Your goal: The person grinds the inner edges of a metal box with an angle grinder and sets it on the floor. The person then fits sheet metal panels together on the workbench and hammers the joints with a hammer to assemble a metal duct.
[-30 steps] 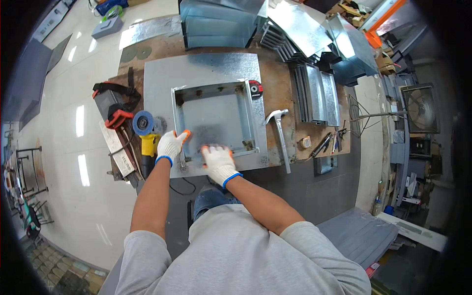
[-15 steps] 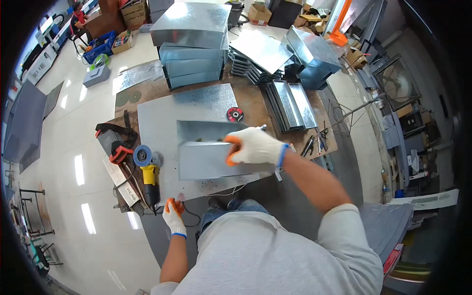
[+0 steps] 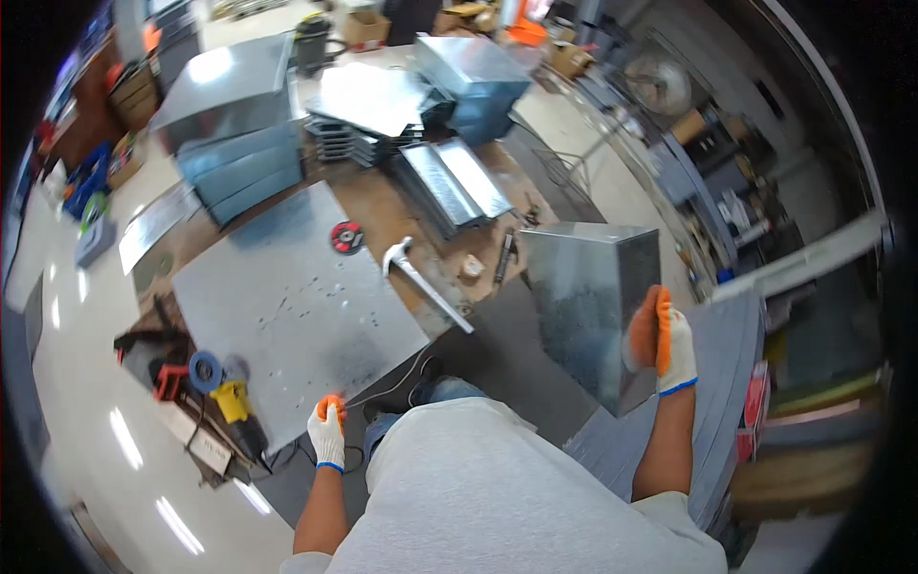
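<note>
My right gloved hand grips a bent sheet-metal box at its right side. The box is upright, right of the workbench and in front of a stack of grey panels; whether its bottom touches anything is hidden. My left gloved hand hangs low by the front edge of a flat metal sheet, fingers curled in and nothing visible in them. A hammer lies across the sheet's right side, its handle reaching toward me. On the sheet's far part rests a red-and-black cutting disc.
A yellow-and-black angle grinder lies at the bench's left end. Folded metal boxes are stacked at the back left, with channel pieces and another box stack farther right. Large grey panels are piled on my right.
The metal box has left the sheet and moved right with my right hand, uncovering the hammer. My left hand stays low, its fingers now more curled. The view has turned right.
</note>
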{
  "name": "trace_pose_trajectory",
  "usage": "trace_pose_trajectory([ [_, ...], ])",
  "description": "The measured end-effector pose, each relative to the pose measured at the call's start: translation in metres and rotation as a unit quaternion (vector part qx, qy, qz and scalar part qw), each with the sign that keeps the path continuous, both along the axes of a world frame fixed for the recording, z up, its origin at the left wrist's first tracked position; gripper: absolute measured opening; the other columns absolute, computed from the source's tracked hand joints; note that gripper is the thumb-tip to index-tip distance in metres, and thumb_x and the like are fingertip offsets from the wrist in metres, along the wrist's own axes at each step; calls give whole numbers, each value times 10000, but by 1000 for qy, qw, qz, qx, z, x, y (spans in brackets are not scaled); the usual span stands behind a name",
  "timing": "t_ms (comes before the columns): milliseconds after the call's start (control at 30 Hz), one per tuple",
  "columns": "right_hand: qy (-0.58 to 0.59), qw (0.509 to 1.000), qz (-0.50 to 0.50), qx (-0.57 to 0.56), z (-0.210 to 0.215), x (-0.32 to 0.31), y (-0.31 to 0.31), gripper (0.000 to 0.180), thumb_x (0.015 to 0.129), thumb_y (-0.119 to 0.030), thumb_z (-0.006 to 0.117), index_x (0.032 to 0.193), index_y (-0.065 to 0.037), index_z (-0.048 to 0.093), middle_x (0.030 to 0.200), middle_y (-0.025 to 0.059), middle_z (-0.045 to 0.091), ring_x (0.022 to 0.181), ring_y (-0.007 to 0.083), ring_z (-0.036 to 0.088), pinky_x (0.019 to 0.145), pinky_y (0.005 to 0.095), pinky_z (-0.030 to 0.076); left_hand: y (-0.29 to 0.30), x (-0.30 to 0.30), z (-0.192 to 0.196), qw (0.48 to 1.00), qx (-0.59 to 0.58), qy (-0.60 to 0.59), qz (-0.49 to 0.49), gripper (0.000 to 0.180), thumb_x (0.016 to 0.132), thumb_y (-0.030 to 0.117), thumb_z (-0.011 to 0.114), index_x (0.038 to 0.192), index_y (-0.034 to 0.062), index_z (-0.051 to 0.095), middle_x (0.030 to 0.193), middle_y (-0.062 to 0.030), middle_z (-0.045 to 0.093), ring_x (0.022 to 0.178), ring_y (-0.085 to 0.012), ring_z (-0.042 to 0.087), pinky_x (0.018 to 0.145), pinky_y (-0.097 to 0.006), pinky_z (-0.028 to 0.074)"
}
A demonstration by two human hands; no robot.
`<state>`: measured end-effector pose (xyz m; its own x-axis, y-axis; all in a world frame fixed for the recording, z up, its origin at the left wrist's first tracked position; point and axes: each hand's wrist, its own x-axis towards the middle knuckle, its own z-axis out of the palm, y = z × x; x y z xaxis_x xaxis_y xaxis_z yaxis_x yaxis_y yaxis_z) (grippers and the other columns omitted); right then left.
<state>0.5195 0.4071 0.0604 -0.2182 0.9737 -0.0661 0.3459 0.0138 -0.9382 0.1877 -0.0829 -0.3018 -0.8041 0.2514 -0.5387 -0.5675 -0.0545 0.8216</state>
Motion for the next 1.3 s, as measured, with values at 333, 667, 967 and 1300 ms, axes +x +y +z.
trace_pose_trajectory([
  [333,-221,960,-148,-84,-70,133,-1,225,980,-167,736,1083,30,704,891,63,730,683,132,618,630,245,491,128,-27,74,936,-77,241,-244,240,964,27,643,1167,-31,756,982,-99,771,832,-168,706,772,-265,562],
  [667,-114,903,-196,-365,-268,231,78,563,853,-208,902,1258,53,610,875,161,713,663,237,682,562,444,571,431,24,175,837,-11,384,-389,363,866,-16,685,1224,-13,746,1041,-95,779,860,-195,707,803,-281,553],
  [967,-20,789,-210,-577,-432,297,179,396,877,-152,860,1203,-16,681,960,167,764,765,317,758,652,495,623,806,104,153,686,-88,442,-572,442,881,251,793,1257,28,731,1100,-128,761,942,-332,717,838,-382,559],
  [1300,-369,824,13,-429,-521,269,302,328,745,-229,760,1024,-58,730,929,173,757,794,395,680,727,439,511,1040,99,-38,428,-189,606,-644,433,897,404,745,1153,55,738,1093,-124,758,927,-367,708,852,-425,555],
])
